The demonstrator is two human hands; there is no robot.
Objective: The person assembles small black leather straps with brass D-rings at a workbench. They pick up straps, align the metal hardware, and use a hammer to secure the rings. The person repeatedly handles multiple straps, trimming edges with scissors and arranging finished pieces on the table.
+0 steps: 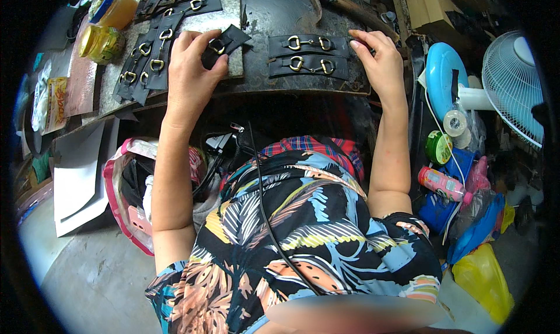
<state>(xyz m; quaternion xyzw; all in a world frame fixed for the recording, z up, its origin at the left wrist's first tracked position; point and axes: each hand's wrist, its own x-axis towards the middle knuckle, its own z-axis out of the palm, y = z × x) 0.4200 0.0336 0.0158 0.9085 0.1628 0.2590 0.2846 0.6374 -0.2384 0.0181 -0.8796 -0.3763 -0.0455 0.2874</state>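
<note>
My left hand (192, 68) is curled around a short black strap piece (236, 37) with a gold-coloured metal ring, its thumb and index finger on either side of the ring. The strap piece lies slanted over the edge of a pale slab. At the right of the dark worktop, my right hand (380, 57) holds nothing visible; its thumb and index fingertip are a little apart. Beside those fingertips lies a flat black strap piece (335, 44) with gold-coloured horsebit hardware. A similar strap piece (282, 67) lies parallel, just nearer to me.
Several more black strap pieces with gold hardware (157, 64) lie on the pale slab (234, 13) at left. Two lidded jars (100, 44) stand beyond them. A dark worktop (262, 19) stretches ahead. To the right are a fan (513, 80) and a pink bottle (441, 183).
</note>
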